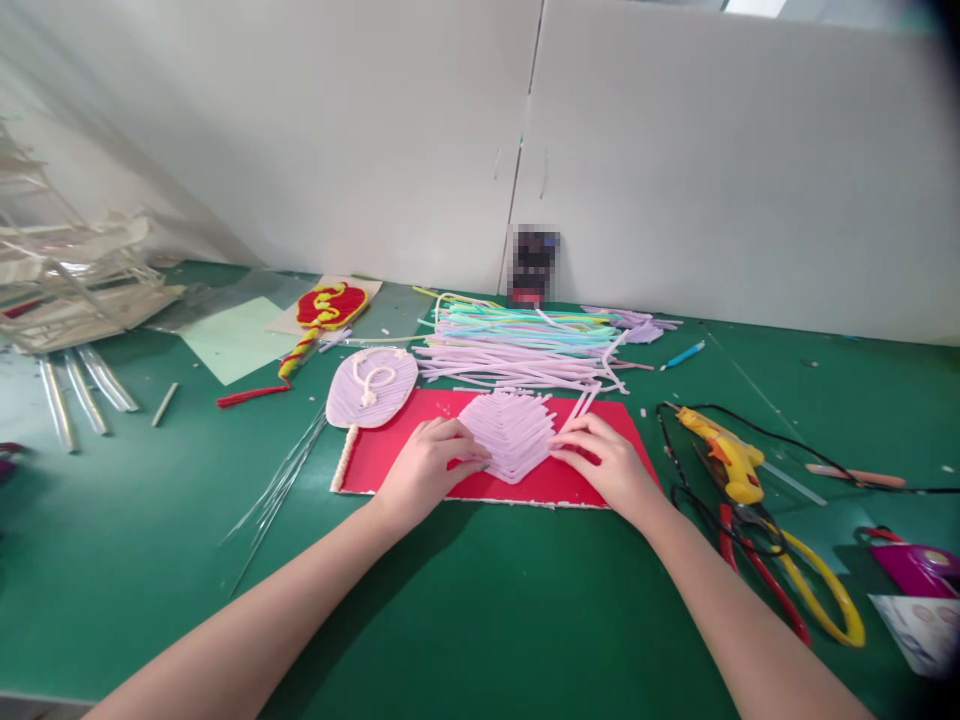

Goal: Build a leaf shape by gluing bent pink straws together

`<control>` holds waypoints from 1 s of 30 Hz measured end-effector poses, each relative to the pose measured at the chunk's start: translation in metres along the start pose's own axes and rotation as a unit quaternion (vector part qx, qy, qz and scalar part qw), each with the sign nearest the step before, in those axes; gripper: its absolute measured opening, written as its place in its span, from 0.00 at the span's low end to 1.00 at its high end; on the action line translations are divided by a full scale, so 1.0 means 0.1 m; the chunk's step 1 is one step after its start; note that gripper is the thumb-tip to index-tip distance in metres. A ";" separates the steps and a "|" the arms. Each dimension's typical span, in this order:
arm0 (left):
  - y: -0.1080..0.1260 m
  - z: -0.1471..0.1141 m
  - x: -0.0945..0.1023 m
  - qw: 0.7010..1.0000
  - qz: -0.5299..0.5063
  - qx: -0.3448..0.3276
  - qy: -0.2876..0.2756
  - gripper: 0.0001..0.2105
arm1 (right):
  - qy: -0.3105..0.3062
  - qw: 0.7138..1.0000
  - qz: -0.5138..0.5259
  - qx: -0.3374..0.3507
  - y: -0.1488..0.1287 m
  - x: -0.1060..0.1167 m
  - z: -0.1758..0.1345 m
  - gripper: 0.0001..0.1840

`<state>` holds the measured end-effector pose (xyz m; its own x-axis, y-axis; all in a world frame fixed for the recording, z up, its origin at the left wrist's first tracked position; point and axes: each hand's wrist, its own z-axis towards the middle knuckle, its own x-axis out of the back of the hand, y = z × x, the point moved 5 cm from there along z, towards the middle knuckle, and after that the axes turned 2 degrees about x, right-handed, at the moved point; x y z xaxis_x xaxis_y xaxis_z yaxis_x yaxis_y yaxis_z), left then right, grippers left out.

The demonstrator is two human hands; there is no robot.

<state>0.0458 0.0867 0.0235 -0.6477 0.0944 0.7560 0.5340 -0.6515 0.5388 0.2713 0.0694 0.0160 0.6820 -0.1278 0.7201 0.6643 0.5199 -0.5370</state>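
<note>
In the head view, the left hand (431, 462) bends its fingers and thumb toward the left edge of a lilac leaf shape (511, 432); the right hand (606, 458) has its fingertips at the right edge. Whether either hand pinches the shape or only presses it, I cannot tell. The shape lies between them on a red board (390, 445).

Around the shape, at twelve o'clock, lies a pile of fuzzy sticks (517, 365), with a dark blurred-out object (533, 268) against the wall (675, 170). At ten, a lilac fan (390, 398) overlaps the board's corner; a red-and-yellow fan (352, 303) lies beyond. Thin wires (289, 490) lie toward eight. A blue pen (682, 355) is at two, a yellow glue gun (741, 470) at three. Toward four, a black cord (934, 490) loops across yellow-handled scissors (829, 590) and red-handled pliers (784, 595), crowding the right forearm.
</note>
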 end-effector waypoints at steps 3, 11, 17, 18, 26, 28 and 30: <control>0.07 0.01 -0.09 1.000 0.007 -0.012 -0.017 0.06 | -0.015 1.000 -0.002 0.025 -0.17 -0.05 0.00 0.09; 0.04 0.02 -0.17 0.999 0.012 -0.007 -0.032 0.05 | -0.056 0.997 0.019 0.052 -0.33 -0.21 0.00 0.09; 0.04 0.05 -0.16 0.999 0.005 0.008 -0.037 0.07 | -0.041 0.998 0.030 0.043 -0.26 -0.21 0.01 0.09; 0.04 0.05 -0.16 0.999 0.004 0.010 -0.037 0.07 | -0.040 0.998 0.029 0.042 -0.26 -0.22 0.01 0.09; 0.03 0.05 -0.17 0.999 -0.002 0.012 -0.039 0.04 | -0.052 0.998 0.019 0.033 -0.27 -0.26 0.01 0.10; 0.03 0.05 -0.17 0.999 0.002 0.009 -0.040 0.04 | -0.051 0.998 0.018 0.032 -0.28 -0.26 0.02 0.09; 0.05 0.04 -0.16 0.999 0.017 0.001 -0.039 0.05 | -0.051 0.998 0.019 0.030 -0.28 -0.25 0.02 0.09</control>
<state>0.0610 0.0848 0.0158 -0.5849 0.1315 0.8004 0.5558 -0.6537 0.5136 0.2350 0.0598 0.0136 0.6695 -0.0219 0.7424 0.6167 0.5735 -0.5392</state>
